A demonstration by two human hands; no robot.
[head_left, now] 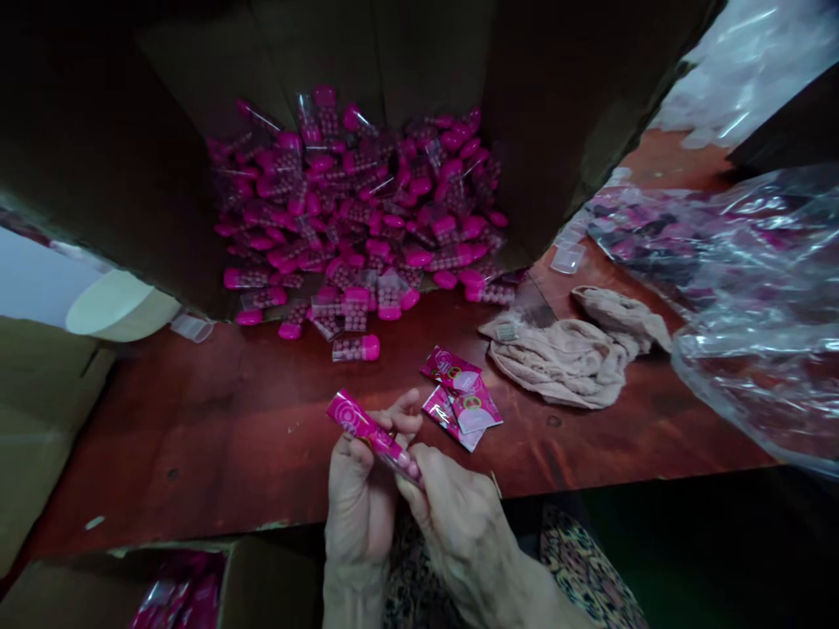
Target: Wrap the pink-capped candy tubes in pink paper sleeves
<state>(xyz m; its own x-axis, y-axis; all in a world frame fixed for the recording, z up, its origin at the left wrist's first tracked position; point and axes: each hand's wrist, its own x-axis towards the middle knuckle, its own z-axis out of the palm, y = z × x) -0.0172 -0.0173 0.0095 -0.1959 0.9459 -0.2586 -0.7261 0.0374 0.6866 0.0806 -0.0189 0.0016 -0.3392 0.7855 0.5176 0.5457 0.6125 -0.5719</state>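
Observation:
My left hand (pixel 364 502) pinches a glossy pink printed sleeve (pixel 354 415) between thumb and fingers, its other fingers partly extended. A small clear tube of pink balls (pixel 409 466) sticks out of the sleeve's lower right end. My right hand (pixel 455 507) grips that end of the tube, its fingertips partly hidden. The sleeve covers part of the tube, and both tilt down to the right above the table's front edge. Just right of my hands, several flat printed sleeves (pixel 468 402) lie in a small overlapping pile. A single capped tube (pixel 356 349) lies beyond my left hand.
A large cardboard box (pixel 564 114) on its side spills many pink-capped tubes (pixel 354 210) onto the red-brown table (pixel 216 437). A crumpled beige cloth (pixel 564 358) and clear plastic bags (pixel 740 323) lie right. At lower left stands an open box (pixel 253 581) with pink packets.

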